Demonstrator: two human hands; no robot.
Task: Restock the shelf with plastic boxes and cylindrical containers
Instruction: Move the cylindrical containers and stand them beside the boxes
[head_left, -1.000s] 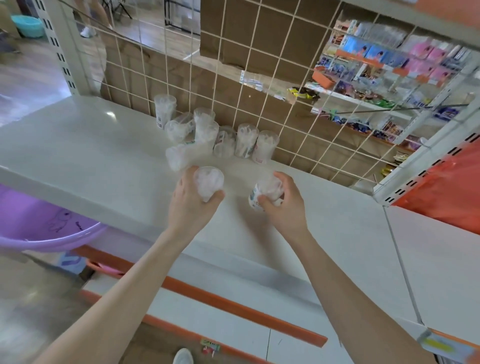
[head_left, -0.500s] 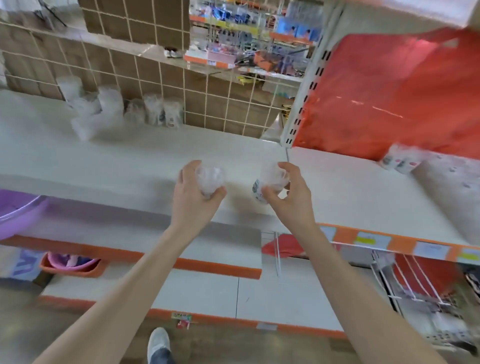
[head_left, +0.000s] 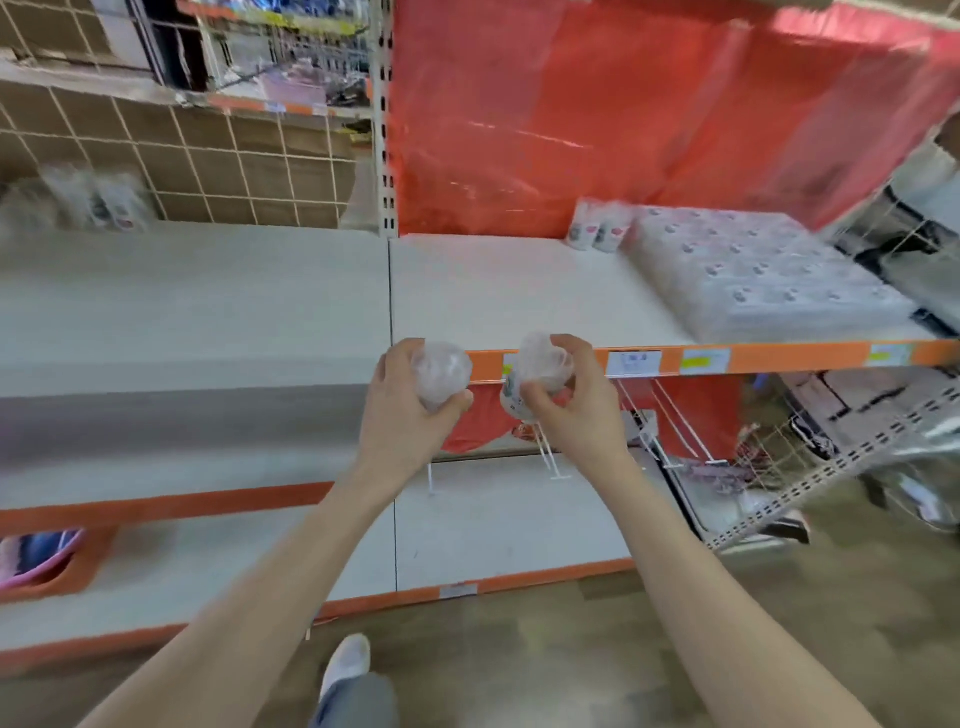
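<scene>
Cylindrical containers: two carried, one per grip, neither on the shelf (head_left: 208, 312) yet.

Change: a second ago both were held over the left bay, right in front of the loose cluster (head_left: 98, 205) by the wire grid (head_left: 208, 156). The view has swung right. That cluster now sits blurred at the far left edge, well apart from the hands. Both hands have come level with the seam between bays, just off the front edge.

Left grip (head_left: 400, 410): fingers and thumb wrapped round the left container (head_left: 441, 371). Its round clear end faces up toward the camera and the body runs down into the palm. Long axis near upright, leaning back toward the person.

Right container (head_left: 537, 374): clear end up, labelled body angling down and left. Long axis tilted, lower end toward the left hand. The two are close; motion blur hides whether they touch.

Right grip (head_left: 576, 410): fingers over the top end, thumb under the body, pinching the container.

Further right, a standing pair (head_left: 597, 228) sits against the red sheet (head_left: 623, 104), next to a packed block (head_left: 753, 270) of the same stock.

My read: these two are headed for the right bay, not the loose cluster. They probably need righting to vertical before set-down.
</scene>
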